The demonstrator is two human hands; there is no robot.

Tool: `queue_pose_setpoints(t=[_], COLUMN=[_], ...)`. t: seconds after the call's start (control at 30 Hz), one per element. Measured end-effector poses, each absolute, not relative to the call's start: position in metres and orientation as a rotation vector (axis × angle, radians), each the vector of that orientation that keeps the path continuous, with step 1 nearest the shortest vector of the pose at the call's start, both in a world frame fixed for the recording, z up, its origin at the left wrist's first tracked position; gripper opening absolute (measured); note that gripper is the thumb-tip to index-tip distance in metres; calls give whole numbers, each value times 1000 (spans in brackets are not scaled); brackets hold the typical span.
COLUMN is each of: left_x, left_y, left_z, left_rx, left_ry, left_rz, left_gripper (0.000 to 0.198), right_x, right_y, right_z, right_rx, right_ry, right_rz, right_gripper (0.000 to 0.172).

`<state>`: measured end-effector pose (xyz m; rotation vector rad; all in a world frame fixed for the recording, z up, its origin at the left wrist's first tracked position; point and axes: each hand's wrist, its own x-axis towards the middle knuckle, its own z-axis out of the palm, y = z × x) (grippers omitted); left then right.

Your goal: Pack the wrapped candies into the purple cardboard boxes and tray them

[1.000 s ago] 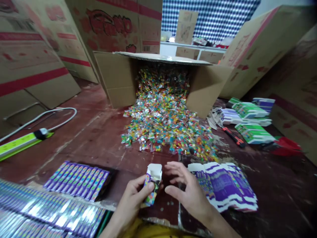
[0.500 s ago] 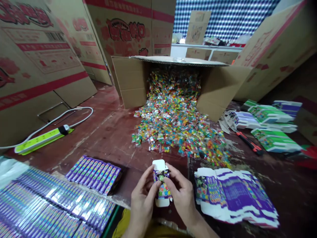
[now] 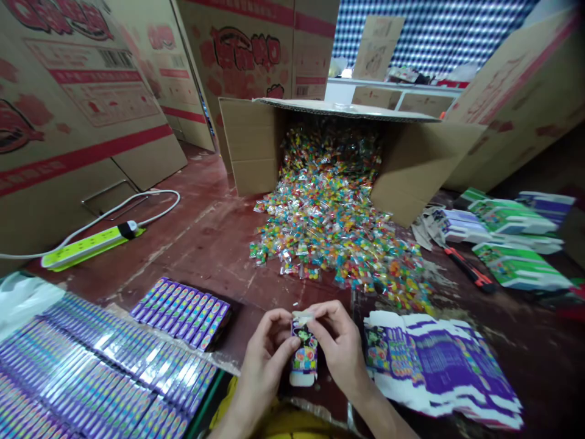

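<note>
Both hands hold one small purple carton (image 3: 303, 358) upright near the bottom middle. My left hand (image 3: 267, 358) grips its left side. My right hand (image 3: 337, 347) grips the right side, with its fingers pressing the white top flap down. To the right lies a fanned stack of flat purple cartons (image 3: 439, 366). Ahead, a heap of colourful wrapped sweets (image 3: 333, 231) spills onto the floor from a big cardboard box (image 3: 249, 146) lying on its side.
Rows of filled purple cartons (image 3: 180, 312) lie at the left, with a larger batch (image 3: 91, 378) in the corner. A green power strip (image 3: 86, 245) with a white cable is further left. Green and purple packs (image 3: 512, 244) and an orange knife (image 3: 470, 271) lie at right. Tall cardboard boxes surround.
My right hand came onto the carton, which turned upright between both hands. Its white top flap, open before, is now folded down under my fingers.
</note>
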<state>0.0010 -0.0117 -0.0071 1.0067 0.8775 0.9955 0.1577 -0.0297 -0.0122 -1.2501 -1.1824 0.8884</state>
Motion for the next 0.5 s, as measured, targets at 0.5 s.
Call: queue_pose_setpoints(t=[0.5], left_x=[-11], left_y=[-15], left_z=[-6], left_rx=[1008], left_ry=[892], left_rz=[929], left_gripper=[34], right_x=[174], right_y=[-3], right_z=[9], right_rx=[-1298], right_ry=[-1162], right_rz=[1418], right_gripper=[25])
